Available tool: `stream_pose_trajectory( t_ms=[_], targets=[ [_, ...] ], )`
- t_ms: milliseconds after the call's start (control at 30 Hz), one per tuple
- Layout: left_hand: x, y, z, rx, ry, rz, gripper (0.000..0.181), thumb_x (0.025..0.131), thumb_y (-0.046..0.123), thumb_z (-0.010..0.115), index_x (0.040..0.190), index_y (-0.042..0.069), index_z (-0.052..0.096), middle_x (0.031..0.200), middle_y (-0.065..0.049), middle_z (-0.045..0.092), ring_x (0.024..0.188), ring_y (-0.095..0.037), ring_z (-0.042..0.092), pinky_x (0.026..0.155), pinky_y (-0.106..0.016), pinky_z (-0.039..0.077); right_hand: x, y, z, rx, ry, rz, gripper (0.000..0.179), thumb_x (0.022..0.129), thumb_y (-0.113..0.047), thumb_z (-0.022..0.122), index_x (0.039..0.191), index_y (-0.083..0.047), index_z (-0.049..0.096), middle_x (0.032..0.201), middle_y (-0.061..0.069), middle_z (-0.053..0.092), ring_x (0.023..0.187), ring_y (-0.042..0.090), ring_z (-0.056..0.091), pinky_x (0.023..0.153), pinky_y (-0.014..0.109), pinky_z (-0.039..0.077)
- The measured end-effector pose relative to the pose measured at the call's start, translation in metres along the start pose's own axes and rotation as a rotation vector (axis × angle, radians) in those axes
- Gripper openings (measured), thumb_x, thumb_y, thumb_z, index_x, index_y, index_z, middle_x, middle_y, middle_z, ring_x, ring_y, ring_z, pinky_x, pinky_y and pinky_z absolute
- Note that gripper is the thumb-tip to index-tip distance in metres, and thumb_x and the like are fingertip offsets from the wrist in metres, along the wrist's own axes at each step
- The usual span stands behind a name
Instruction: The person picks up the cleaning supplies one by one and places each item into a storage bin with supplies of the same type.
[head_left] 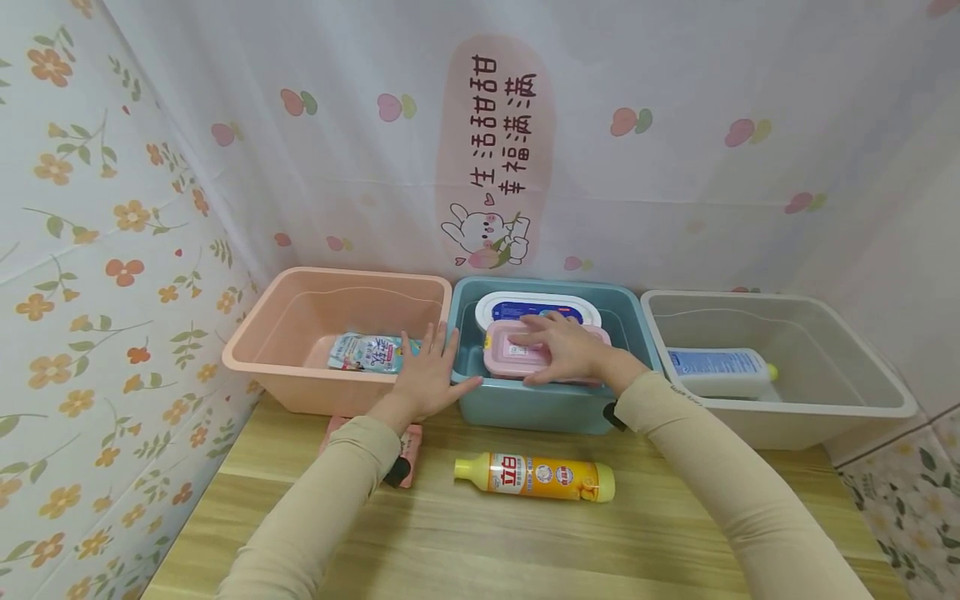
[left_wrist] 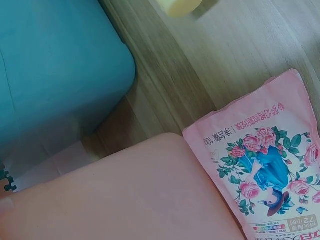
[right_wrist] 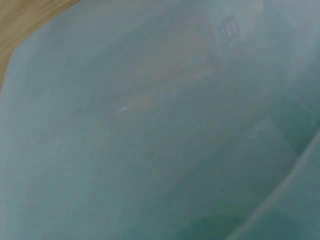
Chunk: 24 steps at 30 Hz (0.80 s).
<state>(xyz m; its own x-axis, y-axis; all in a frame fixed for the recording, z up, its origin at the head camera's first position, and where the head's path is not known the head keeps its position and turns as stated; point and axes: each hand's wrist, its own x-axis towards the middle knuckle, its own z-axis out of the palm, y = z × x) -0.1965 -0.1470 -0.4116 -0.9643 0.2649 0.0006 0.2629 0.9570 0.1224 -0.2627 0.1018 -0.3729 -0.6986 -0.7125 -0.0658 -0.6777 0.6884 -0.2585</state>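
Note:
My right hand (head_left: 564, 346) reaches into the middle blue bin (head_left: 536, 407) and holds a pink lidded container (head_left: 498, 357), thumb at its front edge and fingers across the top. Just behind it lies a white oval-topped package with a blue label (head_left: 504, 310). Fingers spread, my left hand (head_left: 427, 375) hovers at the front rim of the peach bin (head_left: 300, 379), holding nothing. Inside that bin lies a blue-and-white pouch (head_left: 367, 352). Only the blurry bluish bin wall (right_wrist: 125, 165) fills most of the right wrist view.
A yellow dish-soap bottle (head_left: 536, 477) lies on the wooden table (head_left: 480, 550). Under my left forearm is a pink rose-printed packet (left_wrist: 265, 160), partly hidden in the head view. To the right, a grey bin (head_left: 810, 412) contains a white bottle with a blue label (head_left: 716, 372).

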Motion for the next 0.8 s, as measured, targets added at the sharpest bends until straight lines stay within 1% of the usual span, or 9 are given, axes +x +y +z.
stream_pose_trajectory(
  t_ms=[133,200,400,533,633,733,800],
  targets=[
    [0.001,0.0,0.001,0.022,-0.005,0.003,0.095,0.086,0.072,0.034,0.151,0.006,0.013,0.157,-0.017,0.006,0.145,-0.036,0.003,0.108,-0.068,0.003,-0.001,0.002,0.001,0.004,-0.002,-0.013,0.074,0.072,-0.057,0.067,0.138,-0.028,0.048,0.152,0.01,0.033,0.136,0.044,0.028,0.105,0.067,0.023],
    [0.002,0.0,0.001,0.024,-0.013,0.004,0.097,0.085,0.074,0.034,0.151,0.006,0.011,0.157,-0.017,0.004,0.145,-0.036,0.002,0.108,-0.068,0.002,-0.001,0.003,0.002,0.007,-0.007,-0.014,0.074,0.073,-0.057,0.066,0.138,-0.028,0.047,0.152,0.01,0.032,0.136,0.044,0.028,0.104,0.067,0.024],
    [0.003,0.0,0.002,0.033,-0.017,-0.003,0.1,0.082,0.076,0.036,0.151,0.006,0.012,0.157,-0.017,0.003,0.145,-0.035,0.001,0.109,-0.068,0.003,-0.003,0.007,0.006,0.022,-0.023,-0.02,0.071,0.077,-0.057,0.061,0.14,-0.028,0.045,0.153,0.01,0.03,0.138,0.046,0.025,0.106,0.067,0.02],
    [0.004,0.001,0.003,0.047,-0.021,-0.011,0.1,0.082,0.076,0.035,0.151,0.007,0.011,0.157,-0.016,0.002,0.145,-0.035,0.001,0.108,-0.068,0.003,-0.005,0.01,0.009,0.011,-0.015,-0.05,0.062,0.083,-0.049,0.058,0.138,-0.024,0.048,0.149,0.012,0.038,0.136,0.043,0.03,0.108,0.063,0.021],
    [0.004,0.003,0.002,0.031,-0.016,-0.004,0.1,0.083,0.076,0.036,0.151,0.006,0.011,0.157,-0.017,0.003,0.145,-0.036,0.002,0.108,-0.069,0.001,-0.007,0.013,0.009,0.008,-0.012,-0.059,0.056,0.085,-0.043,0.058,0.136,-0.02,0.051,0.142,0.013,0.046,0.132,0.04,0.039,0.108,0.059,0.027],
    [0.003,0.003,0.001,0.019,-0.013,-0.004,0.1,0.083,0.075,0.037,0.151,0.006,0.012,0.157,-0.018,0.003,0.145,-0.036,0.002,0.108,-0.069,-0.001,-0.009,0.015,0.007,0.013,-0.018,-0.05,0.055,0.086,-0.041,0.06,0.135,-0.018,0.052,0.138,0.014,0.05,0.129,0.037,0.043,0.107,0.057,0.03],
    [0.002,0.001,0.0,0.023,-0.016,-0.008,0.099,0.084,0.074,0.037,0.151,0.005,0.011,0.157,-0.018,0.003,0.145,-0.036,0.002,0.108,-0.069,-0.001,-0.009,0.015,0.004,0.01,-0.024,-0.045,0.056,0.086,-0.043,0.06,0.136,-0.019,0.051,0.138,0.014,0.05,0.128,0.037,0.044,0.106,0.057,0.032]
  ],
)
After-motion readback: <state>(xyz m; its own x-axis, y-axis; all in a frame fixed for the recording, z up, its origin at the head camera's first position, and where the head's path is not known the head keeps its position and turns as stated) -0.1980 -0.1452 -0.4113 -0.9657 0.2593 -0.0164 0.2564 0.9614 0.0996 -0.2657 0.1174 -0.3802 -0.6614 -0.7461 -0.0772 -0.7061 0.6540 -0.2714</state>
